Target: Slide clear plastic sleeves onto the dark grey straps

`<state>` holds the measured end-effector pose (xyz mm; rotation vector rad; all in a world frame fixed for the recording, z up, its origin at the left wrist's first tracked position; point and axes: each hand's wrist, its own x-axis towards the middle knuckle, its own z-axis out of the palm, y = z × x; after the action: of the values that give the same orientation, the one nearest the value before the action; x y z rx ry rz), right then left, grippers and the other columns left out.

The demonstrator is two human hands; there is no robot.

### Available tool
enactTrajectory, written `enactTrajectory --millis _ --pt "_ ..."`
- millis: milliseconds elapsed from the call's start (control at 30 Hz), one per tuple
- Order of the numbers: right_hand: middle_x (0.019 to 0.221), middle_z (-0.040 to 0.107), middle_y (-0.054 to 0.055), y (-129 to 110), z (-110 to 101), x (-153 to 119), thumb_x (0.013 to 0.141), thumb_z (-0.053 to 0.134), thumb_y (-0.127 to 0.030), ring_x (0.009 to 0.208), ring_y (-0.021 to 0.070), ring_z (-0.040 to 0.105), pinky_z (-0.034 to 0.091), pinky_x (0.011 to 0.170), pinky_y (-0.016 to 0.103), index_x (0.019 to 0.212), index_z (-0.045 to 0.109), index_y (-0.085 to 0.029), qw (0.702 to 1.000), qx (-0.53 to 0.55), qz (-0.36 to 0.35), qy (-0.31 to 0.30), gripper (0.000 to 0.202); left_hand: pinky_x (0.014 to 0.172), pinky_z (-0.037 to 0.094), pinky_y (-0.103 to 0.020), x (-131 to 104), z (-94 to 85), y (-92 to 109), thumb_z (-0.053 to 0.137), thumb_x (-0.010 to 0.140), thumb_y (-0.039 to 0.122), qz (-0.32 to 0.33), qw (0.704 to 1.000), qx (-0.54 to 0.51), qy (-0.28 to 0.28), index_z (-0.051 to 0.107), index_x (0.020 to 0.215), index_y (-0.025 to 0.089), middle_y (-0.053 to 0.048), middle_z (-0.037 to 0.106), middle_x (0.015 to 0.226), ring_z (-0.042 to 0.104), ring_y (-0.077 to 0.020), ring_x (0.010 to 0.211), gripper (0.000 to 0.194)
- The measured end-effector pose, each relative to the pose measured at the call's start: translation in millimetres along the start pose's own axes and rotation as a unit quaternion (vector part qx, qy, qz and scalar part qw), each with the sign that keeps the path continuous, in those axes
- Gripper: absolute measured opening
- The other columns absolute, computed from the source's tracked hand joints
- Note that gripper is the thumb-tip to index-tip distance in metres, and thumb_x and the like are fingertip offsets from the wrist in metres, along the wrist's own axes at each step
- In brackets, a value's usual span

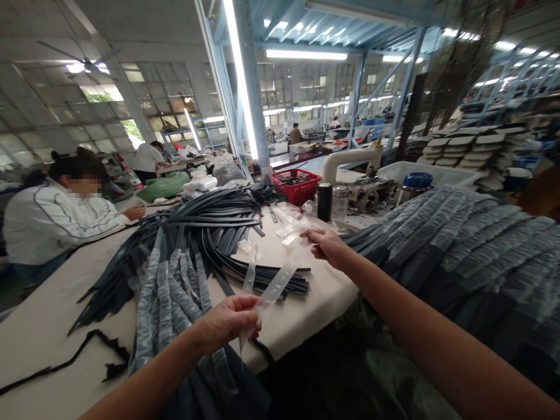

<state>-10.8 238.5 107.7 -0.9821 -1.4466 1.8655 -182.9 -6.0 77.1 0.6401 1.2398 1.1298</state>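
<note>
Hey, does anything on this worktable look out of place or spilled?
One thing: a ragged black strip lies crooked on the worktable at lower left, apart from the smoother, heaped dark straps, so it may be scrap. I see no spill.

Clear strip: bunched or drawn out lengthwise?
Drawn out: the clear strip runs nearly straight from the left hand to the right hand; can't tell how taut.

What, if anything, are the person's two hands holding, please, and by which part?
A translucent plastic strip: the left hand pinches it near its closer end, the right hand near its farther end.
</note>
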Motion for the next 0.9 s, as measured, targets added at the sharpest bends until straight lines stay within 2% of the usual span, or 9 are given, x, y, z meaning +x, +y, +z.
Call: enactTrajectory --millis 100,233,367,467,633,767,900 --pt "0.063 0.056 -0.005 -2.5 2.4 7.6 0.096 0.055 -0.026 0.039 0.0022 0.046 0.033 0.034 0.012 0.091 0.065 -0.012 1.0 0.003 0.001 0.004 0.017 0.054 0.046 -0.021 -1.0 -5.4 -1.2 0.089 0.055 0.037 0.0 1.0 -0.018 -0.004 0.074 0.096 0.014 -0.002 0.065 0.061 0.059 -0.0102 0.052 0.049" --pt "0.059 0.051 -0.008 -4.2 2.8 16.0 0.097 0.055 -0.025 0.037 0.0017 0.043 0.033 0.034 0.011 0.091 0.063 -0.013 1.0 0.014 0.009 0.004 0.016 0.05 0.044 -0.019 -0.7 -12.5 -5.9 0.088 0.055 0.042 0.003 0.999 -0.03 0.017 0.074 0.094 0.015 0.0 0.062 0.054 0.055 -0.0085 0.046 0.049" --pt "0.062 0.055 -0.006 -2.8 6.0 22.5 0.099 0.051 -0.024 0.038 0.0021 0.044 0.034 0.034 0.012 0.094 0.062 -0.012 0.999 0.015 0.029 -0.005 0.018 0.049 0.043 -0.017 -4.0 -16.7 -5.2 0.086 0.06 0.039 -0.034 0.999 0.008 -0.01 0.074 0.096 0.014 -0.006 0.069 0.062 0.06 -0.0104 0.051 0.046" --pt "0.065 0.058 -0.005 -2.2 9.6 28.1 0.1 0.05 -0.025 0.041 0.003 0.047 0.037 0.035 0.013 0.097 0.062 -0.012 0.999 0.016 0.041 -0.011 0.019 0.049 0.043 -0.016 -5.0 -22.9 -4.3 0.084 0.062 0.042 -0.038 0.999 0.009 -0.034 0.074 0.097 0.013 -0.007 0.07 0.064 0.06 -0.01 0.051 0.047" --pt "0.072 0.063 -0.003 -1.2 11.7 36.9 0.101 0.048 -0.026 0.045 0.0045 0.053 0.042 0.039 0.014 0.101 0.06 -0.012 0.998 0.016 0.054 -0.022 0.018 0.046 0.041 -0.014 -5.0 -35.4 -8.4 0.081 0.066 0.042 -0.038 0.999 0.014 -0.009 0.075 0.092 0.013 -0.006 0.069 0.061 0.058 -0.0081 0.048 0.04" --pt "0.074 0.065 -0.002 2.8 11.9 44.5 0.099 0.052 -0.03 0.05 0.0067 0.058 0.048 0.044 0.017 0.101 0.061 -0.012 0.998 0.008 0.058 -0.04 0.021 0.048 0.043 -0.015 -9.4 -40.2 -9.4 0.081 0.068 0.038 -0.055 0.998 0.011 -0.029 0.074 0.099 0.012 -0.008 0.071 0.068 0.059 -0.0082 0.051 0.041" --pt "0.071 0.065 -0.001 8.1 11.2 52.6 0.098 0.053 -0.036 0.054 0.0085 0.061 0.052 0.049 0.02 0.1 0.062 -0.012 0.997 0.005 0.049 -0.052 0.025 0.048 0.041 -0.013 -12.1 -43.4 -8.7 0.081 0.069 0.043 -0.021 0.999 -0.029 -0.028 0.072 0.106 0.015 -0.006 0.07 0.066 0.056 -0.0062 0.048 0.047"
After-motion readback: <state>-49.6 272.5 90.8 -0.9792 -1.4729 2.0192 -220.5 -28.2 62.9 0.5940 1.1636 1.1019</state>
